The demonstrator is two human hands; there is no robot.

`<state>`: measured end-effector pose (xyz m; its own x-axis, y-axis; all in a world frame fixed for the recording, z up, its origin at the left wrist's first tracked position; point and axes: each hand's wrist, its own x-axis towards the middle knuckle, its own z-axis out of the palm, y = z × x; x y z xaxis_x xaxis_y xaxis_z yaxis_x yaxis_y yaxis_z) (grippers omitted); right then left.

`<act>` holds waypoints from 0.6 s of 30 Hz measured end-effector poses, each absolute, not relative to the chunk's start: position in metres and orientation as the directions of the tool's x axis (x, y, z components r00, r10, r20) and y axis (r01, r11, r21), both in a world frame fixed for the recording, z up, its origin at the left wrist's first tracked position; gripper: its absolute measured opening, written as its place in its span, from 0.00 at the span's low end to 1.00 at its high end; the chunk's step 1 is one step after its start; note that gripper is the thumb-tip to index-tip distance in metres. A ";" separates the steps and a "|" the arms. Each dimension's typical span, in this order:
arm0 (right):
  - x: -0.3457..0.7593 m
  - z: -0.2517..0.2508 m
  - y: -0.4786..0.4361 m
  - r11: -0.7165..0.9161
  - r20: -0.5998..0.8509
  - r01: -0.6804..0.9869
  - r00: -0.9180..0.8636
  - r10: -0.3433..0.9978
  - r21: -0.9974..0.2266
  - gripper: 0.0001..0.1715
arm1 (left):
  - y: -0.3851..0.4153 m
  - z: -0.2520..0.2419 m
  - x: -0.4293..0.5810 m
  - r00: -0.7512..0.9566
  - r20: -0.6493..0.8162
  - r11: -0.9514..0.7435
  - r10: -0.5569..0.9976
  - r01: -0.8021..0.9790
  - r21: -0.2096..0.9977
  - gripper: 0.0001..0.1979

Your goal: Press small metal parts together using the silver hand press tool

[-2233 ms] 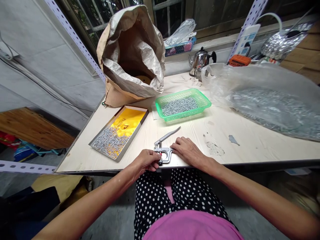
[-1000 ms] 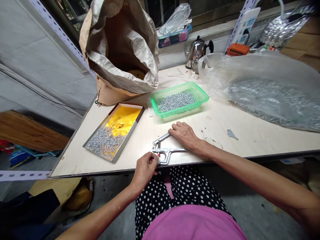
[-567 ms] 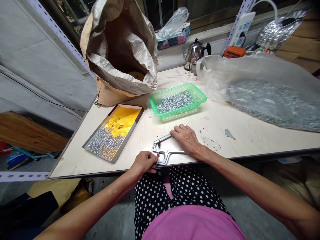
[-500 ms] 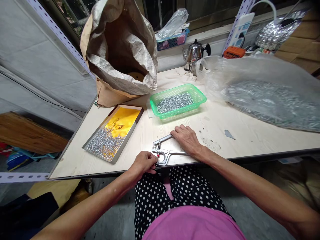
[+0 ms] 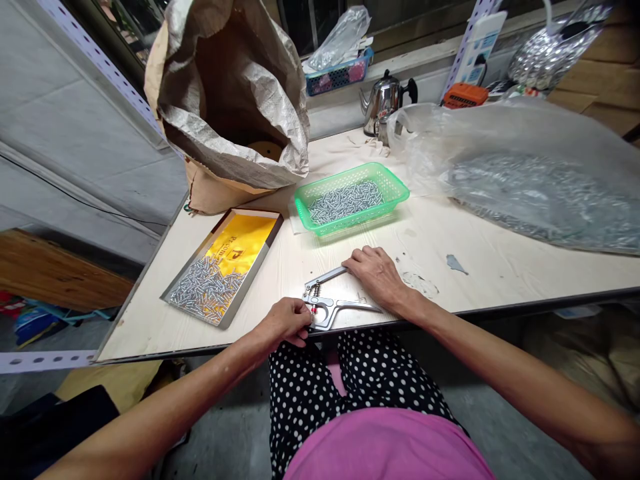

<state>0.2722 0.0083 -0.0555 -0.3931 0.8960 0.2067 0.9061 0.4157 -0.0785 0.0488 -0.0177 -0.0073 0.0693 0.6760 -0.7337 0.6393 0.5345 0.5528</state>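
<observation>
Silver snap-fastener pliers [image 5: 345,305] lie at the table's front edge, with a spring and a small red part near the jaws. My right hand [image 5: 376,277] has its fingers curled over the end of the upper handle; the lower handle runs below the palm. At the jaw end, my left hand [image 5: 287,321] is closed in a pinch against the tool, and whatever its fingertips hold is hidden. Left of the hands, a shallow box [image 5: 249,291] with a yellow lining contains many small metal pieces. Behind the pliers sits a green perforated basket [image 5: 320,230] with similar metal pieces.
A large woven sack [image 5: 173,127] stands open at the back left. On the right, a clear plastic bag [image 5: 500,133] of metal parts spreads over the table [image 5: 425,247]. A metal kettle [image 5: 386,100] and an orange box [image 5: 465,95] are along the back.
The camera view has shifted slightly. Both hands stay at the pliers in almost the same pose, the left one still pinching by the jaws.
</observation>
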 end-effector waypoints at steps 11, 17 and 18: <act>0.264 -0.050 0.036 0.484 0.190 0.873 -0.465 0.865 -0.064 0.11 | -0.013 -0.006 0.048 0.103 -0.770 0.539 0.630 0.656 0.529 0.11; 0.266 -0.044 0.025 0.507 0.155 0.849 -0.487 0.860 -0.149 0.13 | -0.015 -0.006 0.050 0.067 -0.753 0.540 0.654 0.656 0.527 0.08; 0.268 -0.042 0.022 0.529 0.160 0.830 -0.506 0.847 -0.177 0.18 | -0.016 -0.005 0.050 0.062 -0.751 0.539 0.657 0.658 0.526 0.07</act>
